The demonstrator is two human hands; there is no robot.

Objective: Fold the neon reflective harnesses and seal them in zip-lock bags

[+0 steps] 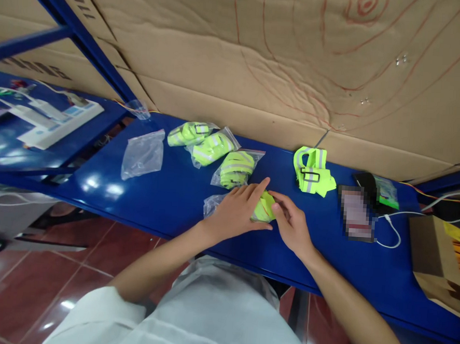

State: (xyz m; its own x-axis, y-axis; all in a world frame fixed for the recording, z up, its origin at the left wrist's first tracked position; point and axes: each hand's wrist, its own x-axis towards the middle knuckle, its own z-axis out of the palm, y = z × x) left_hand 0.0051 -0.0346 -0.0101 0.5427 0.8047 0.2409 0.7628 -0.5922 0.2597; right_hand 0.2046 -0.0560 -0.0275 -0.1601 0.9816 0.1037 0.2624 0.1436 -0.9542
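Note:
On the blue shelf (pixel 166 189) both my hands work on one folded neon-yellow vest (pixel 265 205) that lies partly inside a clear plastic bag (pixel 212 204). My left hand (pixel 237 209) lies over the bag and vest with fingers closed on them. My right hand (pixel 291 222) pinches the vest's right end. Behind them lie three bagged yellow vests (pixel 236 168), (pixel 211 149), (pixel 187 133), and a loose folded vest (pixel 312 172) with grey reflective strips to the right.
An empty clear bag (pixel 143 154) lies at the left. A phone (pixel 356 213) on a white cable (pixel 392 231) and a dark pouch (pixel 369 183) sit at the right, beside a cardboard box (pixel 431 252). Cardboard sheets (pixel 299 67) back the shelf. A white power strip (pixel 57 120) lies far left.

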